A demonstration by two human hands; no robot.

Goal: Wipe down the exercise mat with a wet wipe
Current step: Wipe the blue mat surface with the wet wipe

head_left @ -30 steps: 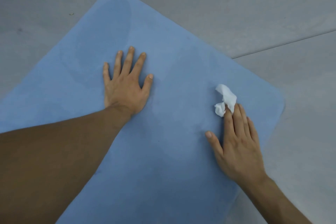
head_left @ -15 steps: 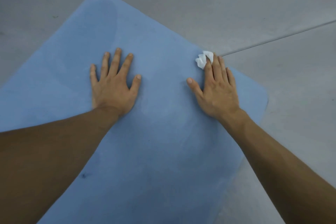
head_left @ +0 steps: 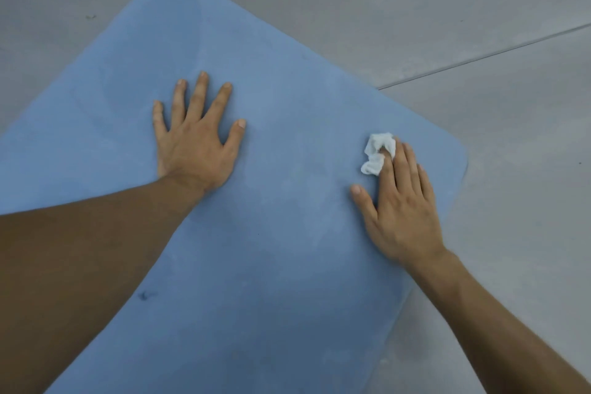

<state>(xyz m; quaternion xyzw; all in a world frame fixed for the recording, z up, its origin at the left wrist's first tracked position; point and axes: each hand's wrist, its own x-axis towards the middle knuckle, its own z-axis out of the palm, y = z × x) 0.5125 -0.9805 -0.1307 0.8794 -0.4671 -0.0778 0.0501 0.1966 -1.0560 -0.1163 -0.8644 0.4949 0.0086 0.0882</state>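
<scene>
The blue exercise mat lies on a grey floor, turned at an angle so that one rounded corner points far and left and another sits out to the right. The person leans over it from the near side with both bare forearms stretched out across it.

The left hand rests palm-down near the middle of the mat, fingers straight and fanned apart, thumb out to the right. It grips nothing; it lies flat on the surface.

The right hand is flat too, well apart from the left and close to the mat's right corner. Its fingers are straight and lie side by side, and their tips press down on the wet wipe – a small, crumpled white wad lying on the mat, bunched around the forefinger's tip and spilling out to its left. The thumb is spread away, touching the mat.

On the near left, beside the left forearm, the mat carries a small dark smudge. A thin seam crosses the floor at the far right.
</scene>
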